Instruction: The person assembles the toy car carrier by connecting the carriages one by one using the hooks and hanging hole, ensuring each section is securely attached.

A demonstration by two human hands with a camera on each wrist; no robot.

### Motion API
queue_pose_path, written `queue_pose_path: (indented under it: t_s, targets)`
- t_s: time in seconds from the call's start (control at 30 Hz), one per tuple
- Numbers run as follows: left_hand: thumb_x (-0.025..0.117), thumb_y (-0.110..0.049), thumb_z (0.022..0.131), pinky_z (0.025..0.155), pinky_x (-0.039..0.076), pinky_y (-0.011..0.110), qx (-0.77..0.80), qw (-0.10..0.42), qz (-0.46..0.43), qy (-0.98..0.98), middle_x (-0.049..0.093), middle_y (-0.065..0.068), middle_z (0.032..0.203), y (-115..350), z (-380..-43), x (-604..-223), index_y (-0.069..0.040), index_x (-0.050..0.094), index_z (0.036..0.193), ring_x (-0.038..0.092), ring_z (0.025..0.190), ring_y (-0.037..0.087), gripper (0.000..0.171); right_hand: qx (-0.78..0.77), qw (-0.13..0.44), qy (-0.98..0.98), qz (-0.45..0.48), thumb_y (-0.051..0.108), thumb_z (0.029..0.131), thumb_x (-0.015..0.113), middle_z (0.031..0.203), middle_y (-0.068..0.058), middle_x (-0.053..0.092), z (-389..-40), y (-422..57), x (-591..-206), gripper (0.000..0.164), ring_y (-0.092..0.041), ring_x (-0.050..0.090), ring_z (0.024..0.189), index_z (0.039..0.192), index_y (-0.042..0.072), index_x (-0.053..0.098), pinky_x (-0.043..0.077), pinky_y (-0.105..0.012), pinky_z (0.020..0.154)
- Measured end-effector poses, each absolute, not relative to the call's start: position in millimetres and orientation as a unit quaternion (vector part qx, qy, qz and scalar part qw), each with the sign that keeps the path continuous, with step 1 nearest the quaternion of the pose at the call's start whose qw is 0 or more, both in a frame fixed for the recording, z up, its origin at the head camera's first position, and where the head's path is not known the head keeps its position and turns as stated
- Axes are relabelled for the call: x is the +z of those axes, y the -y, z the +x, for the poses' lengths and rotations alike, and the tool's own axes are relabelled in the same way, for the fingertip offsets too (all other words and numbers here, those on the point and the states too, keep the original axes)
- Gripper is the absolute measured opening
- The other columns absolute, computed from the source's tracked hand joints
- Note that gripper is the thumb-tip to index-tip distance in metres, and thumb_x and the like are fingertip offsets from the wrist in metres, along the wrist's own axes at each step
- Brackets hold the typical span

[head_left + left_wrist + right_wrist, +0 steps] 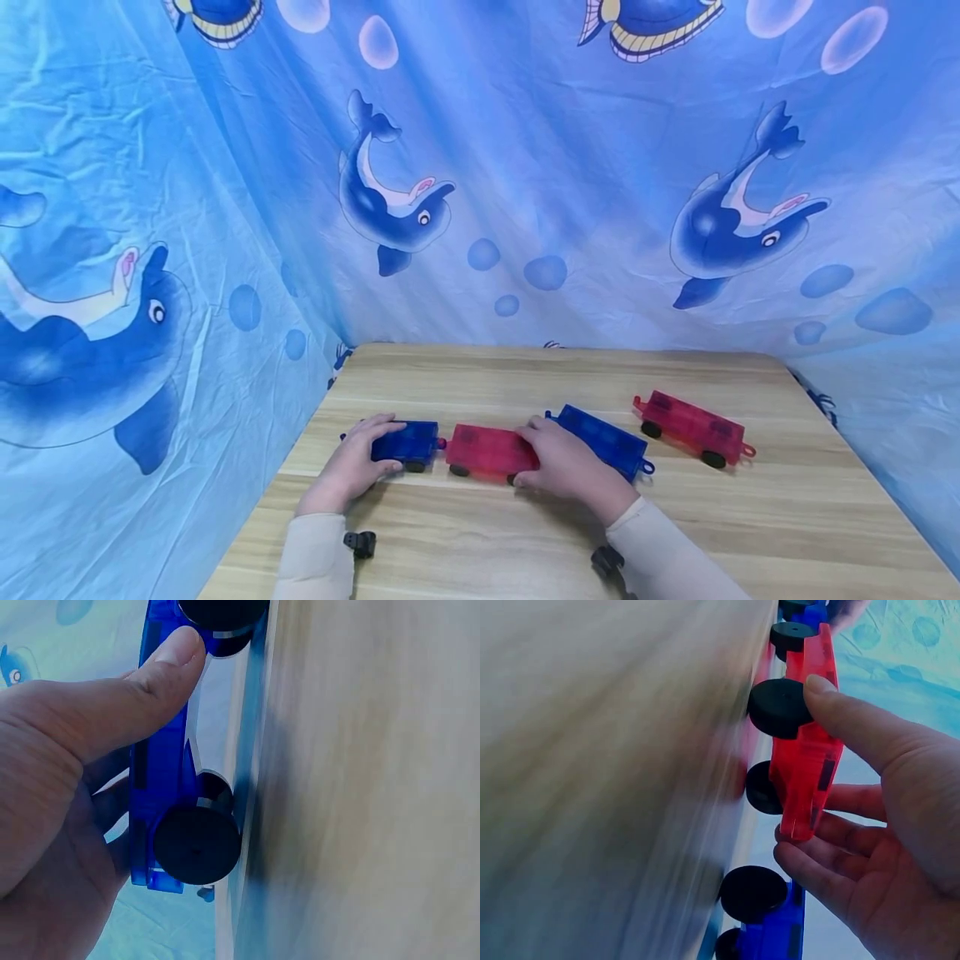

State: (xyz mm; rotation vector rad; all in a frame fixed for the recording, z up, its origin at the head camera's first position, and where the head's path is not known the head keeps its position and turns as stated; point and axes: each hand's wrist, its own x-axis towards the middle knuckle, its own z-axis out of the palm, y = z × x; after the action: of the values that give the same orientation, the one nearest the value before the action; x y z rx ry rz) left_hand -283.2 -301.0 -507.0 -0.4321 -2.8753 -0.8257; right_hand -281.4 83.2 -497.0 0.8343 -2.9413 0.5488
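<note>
My left hand (358,462) grips a translucent blue toy train car (420,440) at the left, its thumb on the near side by a black wheel (197,845) and its fingers behind the body. To the right of it, my right hand (566,462) holds a red toy train car (483,450) by its right end. In the right wrist view the thumb lies at a wheel of the red car (810,761) and the fingers reach around its far side. A small red coupling (442,444) bridges the ends of these two cars.
Just beyond my right hand a second blue car (607,442) sits at an angle, a ring on its right end. Farther right stands another red car (693,427), with a hook and a ring. The wooden table (465,542) meets a blue dolphin-printed cloth (480,167) behind.
</note>
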Motion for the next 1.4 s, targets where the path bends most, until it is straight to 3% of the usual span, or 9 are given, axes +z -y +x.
queue_pose_path:
  t_s: [0.17, 0.6, 0.97, 1.17, 1.4]
  targets:
    - [0.088, -0.013, 0.086, 0.118, 0.029, 0.066, -0.27, 0.069, -0.138, 0.95, 0.047, 0.017, 0.159, 304, -282, -508, -0.013, 0.065, 0.142, 0.033, 0.149, 0.049, 0.061, 0.171, 0.014, 0.949, 0.266, 0.052, 0.086, 0.085, 0.132, -0.005, 0.063, -287, -77, -495, 0.079, -0.023, 0.061, 0.12, 0.146, 0.008, 0.061, 0.054, -0.041, 0.102]
    - [0.084, -0.009, 0.089, 0.118, 0.027, 0.067, -0.27, 0.072, -0.129, 0.951, 0.042, 0.021, 0.161, 310, -278, -503, -0.011, 0.062, 0.144, 0.031, 0.15, 0.048, 0.059, 0.176, 0.012, 0.946, 0.272, 0.049, 0.085, 0.087, 0.129, -0.006, 0.064, -296, -68, -494, 0.079, -0.023, 0.064, 0.116, 0.145, 0.005, 0.061, 0.055, -0.04, 0.1]
    - [0.083, -0.005, 0.089, 0.121, 0.019, 0.067, -0.257, 0.082, -0.129, 0.954, 0.043, 0.023, 0.16, 310, -278, -503, -0.007, 0.061, 0.145, 0.032, 0.15, 0.048, 0.06, 0.199, 0.005, 0.942, 0.271, 0.045, 0.086, 0.087, 0.138, -0.007, 0.061, -294, -71, -495, 0.08, -0.024, 0.061, 0.124, 0.151, 0.008, 0.056, 0.053, -0.042, 0.104]
    - [0.085, -0.003, 0.085, 0.122, 0.015, 0.068, -0.247, 0.098, -0.14, 0.954, 0.045, 0.024, 0.158, 312, -280, -506, -0.006, 0.061, 0.143, 0.033, 0.15, 0.048, 0.063, 0.234, 0.028, 0.931, 0.28, 0.041, 0.086, 0.088, 0.142, -0.005, 0.058, -284, -83, -493, 0.079, -0.02, 0.062, 0.116, 0.152, 0.011, 0.055, 0.056, -0.041, 0.099]
    - [0.085, -0.003, 0.081, 0.122, 0.014, 0.069, -0.255, 0.106, -0.143, 0.95, 0.044, 0.024, 0.159, 314, -283, -509, -0.006, 0.063, 0.141, 0.032, 0.15, 0.048, 0.065, 0.247, 0.084, 0.928, 0.266, 0.039, 0.088, 0.087, 0.145, -0.001, 0.056, -277, -107, -489, 0.072, -0.024, 0.055, 0.132, 0.15, 0.017, 0.057, 0.052, -0.045, 0.106]
